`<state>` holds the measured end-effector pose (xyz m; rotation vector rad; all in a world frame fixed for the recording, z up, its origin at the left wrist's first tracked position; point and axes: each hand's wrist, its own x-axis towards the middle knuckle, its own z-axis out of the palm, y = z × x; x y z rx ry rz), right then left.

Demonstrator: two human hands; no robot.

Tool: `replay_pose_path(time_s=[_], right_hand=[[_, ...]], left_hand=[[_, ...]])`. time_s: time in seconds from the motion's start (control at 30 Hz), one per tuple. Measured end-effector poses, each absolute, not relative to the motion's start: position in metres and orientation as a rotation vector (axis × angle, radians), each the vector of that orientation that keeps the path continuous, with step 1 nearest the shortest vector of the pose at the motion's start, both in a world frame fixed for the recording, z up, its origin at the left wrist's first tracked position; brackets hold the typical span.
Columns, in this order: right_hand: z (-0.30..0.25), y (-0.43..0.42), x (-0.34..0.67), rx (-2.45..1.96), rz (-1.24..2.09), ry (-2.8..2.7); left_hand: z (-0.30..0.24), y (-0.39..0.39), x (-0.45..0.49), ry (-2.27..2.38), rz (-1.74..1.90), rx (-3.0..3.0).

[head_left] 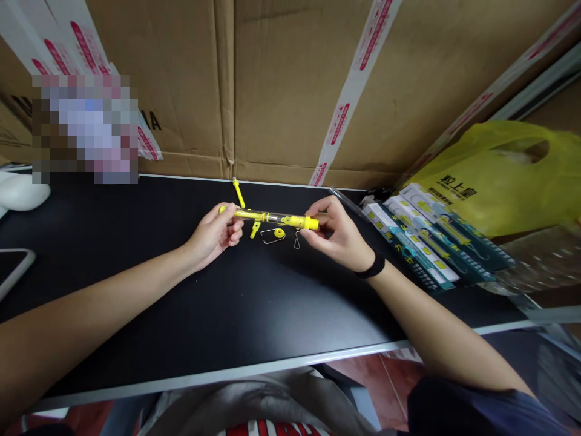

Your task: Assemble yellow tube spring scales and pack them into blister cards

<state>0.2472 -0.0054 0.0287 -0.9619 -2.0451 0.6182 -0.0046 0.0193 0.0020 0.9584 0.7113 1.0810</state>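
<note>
Both my hands hold a yellow and clear pen-shaped tool (272, 217) level above the black table (218, 315). My left hand (214, 233) pinches its left end with closed fingers. My right hand (336, 233), a black band on its wrist, pinches the yellow cap at the right end. Under the tool lie small parts: a yellow ring (279, 232), a short yellow piece (255, 229) and thin wire clips (296, 240). A yellow stick (238, 192) lies just behind the tool.
Taped cardboard boxes (281, 85) wall off the table's back. Several packaged items on cards (422, 239) are fanned out at the right, with a yellow plastic bag (503, 175) behind them. A phone (11, 266) and a white object (20, 191) sit at the left edge.
</note>
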Motion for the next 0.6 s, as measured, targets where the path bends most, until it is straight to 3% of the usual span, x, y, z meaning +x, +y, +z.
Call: replay_pose_path(time_s=[0.4, 0.6], right_hand=[[0.0291, -0.0114, 0.2420, -0.930, 0.549, -1.993], [0.0361, -0.0101, 0.2435, -0.908, 0.684, -1.873]], left_hand=[[0.0055, 0.0234, -0.0062, 0.744, 0.979, 0.950], [0.0037, 0.0233, -0.0041, 0.779, 0.999, 1.035]])
